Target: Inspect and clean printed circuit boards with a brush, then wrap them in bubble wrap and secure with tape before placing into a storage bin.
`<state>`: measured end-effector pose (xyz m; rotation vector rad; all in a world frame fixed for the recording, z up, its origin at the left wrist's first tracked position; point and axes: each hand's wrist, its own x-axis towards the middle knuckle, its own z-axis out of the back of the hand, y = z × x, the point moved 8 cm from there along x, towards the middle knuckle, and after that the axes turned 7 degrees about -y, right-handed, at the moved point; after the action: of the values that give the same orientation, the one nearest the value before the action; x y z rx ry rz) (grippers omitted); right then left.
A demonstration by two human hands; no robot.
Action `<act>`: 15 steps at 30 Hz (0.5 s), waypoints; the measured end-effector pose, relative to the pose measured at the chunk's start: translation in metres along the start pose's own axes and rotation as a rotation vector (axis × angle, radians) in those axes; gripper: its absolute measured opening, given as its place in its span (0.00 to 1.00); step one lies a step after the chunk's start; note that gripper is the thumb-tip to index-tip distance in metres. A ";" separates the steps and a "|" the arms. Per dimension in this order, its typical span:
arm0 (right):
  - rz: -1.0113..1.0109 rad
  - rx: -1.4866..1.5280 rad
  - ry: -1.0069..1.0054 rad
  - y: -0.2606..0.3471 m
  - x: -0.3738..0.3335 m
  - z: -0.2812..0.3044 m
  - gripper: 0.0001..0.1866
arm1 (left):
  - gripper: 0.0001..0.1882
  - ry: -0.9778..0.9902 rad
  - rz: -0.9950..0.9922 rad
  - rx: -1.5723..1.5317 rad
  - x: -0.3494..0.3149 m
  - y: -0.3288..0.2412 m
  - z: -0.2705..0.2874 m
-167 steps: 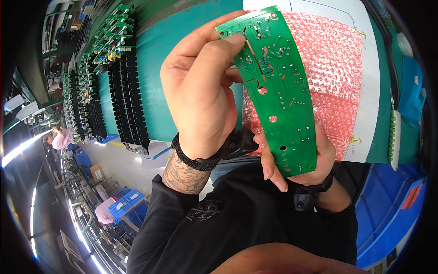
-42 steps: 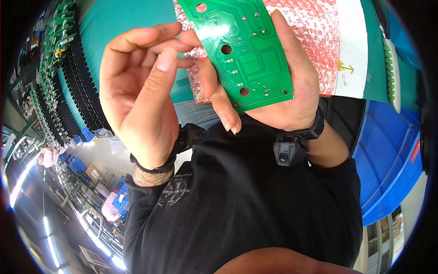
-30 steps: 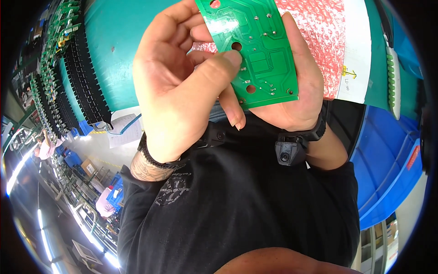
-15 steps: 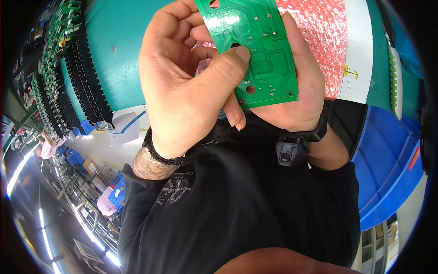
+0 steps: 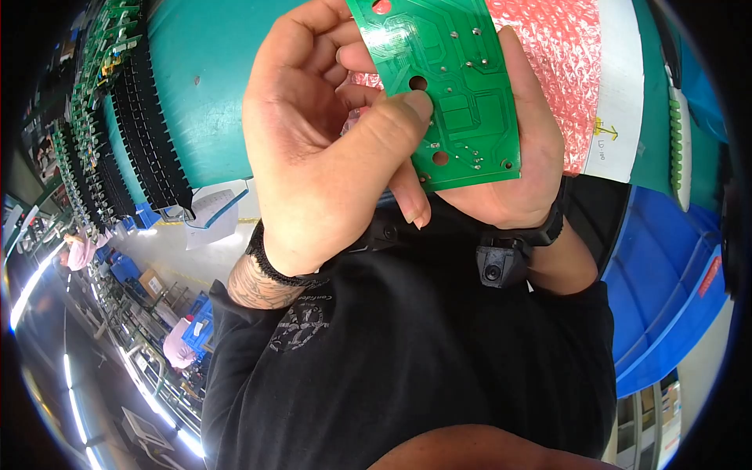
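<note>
Both hands pinch a flat, glossy green circuit board [image 5: 450, 82].

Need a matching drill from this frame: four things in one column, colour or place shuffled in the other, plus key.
Things:
1. circuit board
2. bubble wrap
3. bin
4. black racks

Descriptions:
A. pink, lying on the bench behind the hands
B. blue, at the right edge beside the bench
C. green, held between the left hand and right hand
D. rows of dark ribbed strips on the left part of the teal bench

Pairs: 1-C, 2-A, 3-B, 4-D
</note>
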<state>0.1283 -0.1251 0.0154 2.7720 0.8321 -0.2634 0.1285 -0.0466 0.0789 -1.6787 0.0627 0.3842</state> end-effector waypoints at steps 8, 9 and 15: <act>0.008 -0.027 -0.324 0.001 -0.003 0.014 0.44 | 0.26 -0.023 -0.008 0.036 -0.001 -0.002 -0.003; 0.005 -0.033 -0.288 0.001 -0.003 0.013 0.44 | 0.26 -0.026 -0.009 0.042 -0.001 -0.003 -0.003; -0.017 -0.071 -0.075 -0.001 -0.001 0.010 0.45 | 0.26 -0.019 -0.013 0.046 -0.001 -0.003 -0.003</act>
<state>0.1262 -0.1277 0.0055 2.6732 0.8300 -0.3323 0.1289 -0.0495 0.0819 -1.6290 0.0467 0.3860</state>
